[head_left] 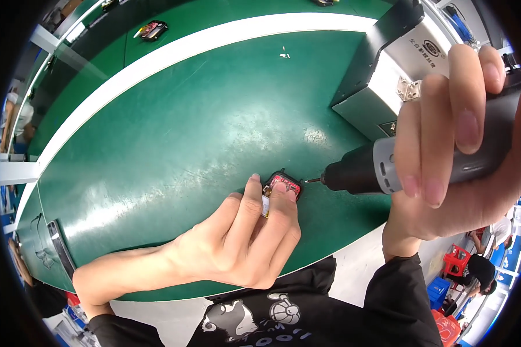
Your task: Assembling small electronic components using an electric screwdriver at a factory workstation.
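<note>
On the green bench (173, 133), my left hand (231, 243) has its fingers closed on a small electronic device, a black housing with a red circuit board (293, 184) in it. A silvery, pouch-like part (265, 205) shows between the fingers and the board. My right hand (436, 133) is wrapped round a grey and black electric screwdriver (356, 169), held nearly level from the right. Its thin bit points left, with the tip just beside the device's right edge. Whether the tip touches the housing is hard to tell. My left fingers cover part of the device.
A boxy screw feeder machine (359, 113) stands at the right, behind the screwdriver. Small white bits (285, 55) lie toward the far side. Past a white strip (214, 41) lies another device (151, 30). A long dark object (61, 247) lies at far left.
</note>
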Available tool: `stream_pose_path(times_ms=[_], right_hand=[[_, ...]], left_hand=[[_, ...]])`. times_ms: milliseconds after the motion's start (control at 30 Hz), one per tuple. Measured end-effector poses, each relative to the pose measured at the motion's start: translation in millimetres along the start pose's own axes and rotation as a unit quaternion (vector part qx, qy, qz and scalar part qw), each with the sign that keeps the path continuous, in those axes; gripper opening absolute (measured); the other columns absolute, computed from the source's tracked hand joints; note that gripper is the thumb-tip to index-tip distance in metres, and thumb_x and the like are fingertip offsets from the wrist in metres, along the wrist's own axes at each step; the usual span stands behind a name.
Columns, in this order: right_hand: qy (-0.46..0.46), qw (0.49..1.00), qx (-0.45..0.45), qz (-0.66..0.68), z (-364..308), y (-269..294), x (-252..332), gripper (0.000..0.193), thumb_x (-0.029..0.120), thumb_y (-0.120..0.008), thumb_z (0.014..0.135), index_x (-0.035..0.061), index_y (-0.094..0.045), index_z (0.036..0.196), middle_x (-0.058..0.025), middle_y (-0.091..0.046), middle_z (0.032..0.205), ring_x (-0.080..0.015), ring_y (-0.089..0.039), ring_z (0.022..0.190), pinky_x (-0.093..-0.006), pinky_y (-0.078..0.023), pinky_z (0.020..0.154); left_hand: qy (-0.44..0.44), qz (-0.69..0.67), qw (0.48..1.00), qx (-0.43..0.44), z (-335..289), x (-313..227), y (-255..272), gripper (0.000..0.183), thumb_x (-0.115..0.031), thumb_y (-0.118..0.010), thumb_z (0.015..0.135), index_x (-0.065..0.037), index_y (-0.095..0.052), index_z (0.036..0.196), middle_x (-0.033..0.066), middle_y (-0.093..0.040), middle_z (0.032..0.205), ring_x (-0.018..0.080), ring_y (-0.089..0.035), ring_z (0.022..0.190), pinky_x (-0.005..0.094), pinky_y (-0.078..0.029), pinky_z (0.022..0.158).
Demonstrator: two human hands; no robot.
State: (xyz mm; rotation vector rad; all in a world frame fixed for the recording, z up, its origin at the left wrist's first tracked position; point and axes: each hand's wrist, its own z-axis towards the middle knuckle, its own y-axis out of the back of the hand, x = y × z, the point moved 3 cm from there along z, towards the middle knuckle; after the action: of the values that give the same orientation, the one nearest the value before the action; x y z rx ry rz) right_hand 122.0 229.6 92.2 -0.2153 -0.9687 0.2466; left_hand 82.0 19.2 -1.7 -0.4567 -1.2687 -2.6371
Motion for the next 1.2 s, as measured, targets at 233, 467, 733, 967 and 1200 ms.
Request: stream_pose_path(times_ms=[233,467,733,967,1200], right_hand=[[0.048,0.987,-0.152,-0.014,-3,-20,-10,0.027,0.03,-0.045,0.11,0.0038,-0.038,0.108,-0.0131,-0.055,0.086,-0.0184,-0.048,0.041,-0.0279,-0.048,0.037],[0.086,0.985,-0.149,0.009,-18,-7,-15,0.028,0.028,-0.049,0.108,0.0036,-0.035,0.11,-0.0141,-0.056,0.086,-0.0186,-0.05,0.04,-0.0281,-0.048,0.035],[0.075,0.986,-0.092,0.115,-16,1,-21,0.03,0.028,-0.05,0.108,0.0036,-0.034,0.11,-0.0143,-0.056,0.083,-0.0189,-0.053,0.04,-0.0286,-0.048,0.033],[-0.031,0.993,-0.087,-0.075,-14,7,-10,0.029,0.03,-0.049,0.108,0.0054,-0.034,0.109,-0.0155,-0.055,0.082,-0.023,-0.054,0.041,-0.0347,-0.048,0.038],[-0.067,0.995,-0.066,-0.041,-14,5,-9,0.02,0.023,-0.044,0.11,0.0045,-0.036,0.109,-0.0183,-0.056,0.083,-0.0242,-0.052,0.045,-0.0377,-0.05,0.044]], left_hand=[[-0.007,-0.029,0.999,0.022,9,1,-5,0.009,-0.001,-0.073,0.084,0.005,-0.073,0.09,0.0153,-0.073,0.09,0.0269,-0.075,0.079,0.0262,-0.053,0.059],[-0.025,-0.029,0.998,0.052,9,4,-4,0.01,-0.002,-0.076,0.09,0.005,-0.07,0.091,0.0162,-0.073,0.092,0.0279,-0.076,0.081,0.0259,-0.052,0.056],[-0.026,-0.029,0.998,0.052,16,4,-7,0.007,-0.002,-0.075,0.09,0.005,-0.072,0.091,0.0165,-0.074,0.093,0.0272,-0.077,0.08,0.0253,-0.049,0.054],[-0.013,-0.047,0.997,0.06,23,2,-11,0.009,0.002,-0.071,0.084,0.005,-0.073,0.092,0.0174,-0.074,0.092,0.0283,-0.077,0.081,0.0254,-0.05,0.055],[-0.007,-0.043,0.998,0.048,21,2,-11,0.009,0.001,-0.069,0.084,0.003,-0.073,0.092,0.017,-0.074,0.093,0.0276,-0.076,0.081,0.0256,-0.051,0.057]])
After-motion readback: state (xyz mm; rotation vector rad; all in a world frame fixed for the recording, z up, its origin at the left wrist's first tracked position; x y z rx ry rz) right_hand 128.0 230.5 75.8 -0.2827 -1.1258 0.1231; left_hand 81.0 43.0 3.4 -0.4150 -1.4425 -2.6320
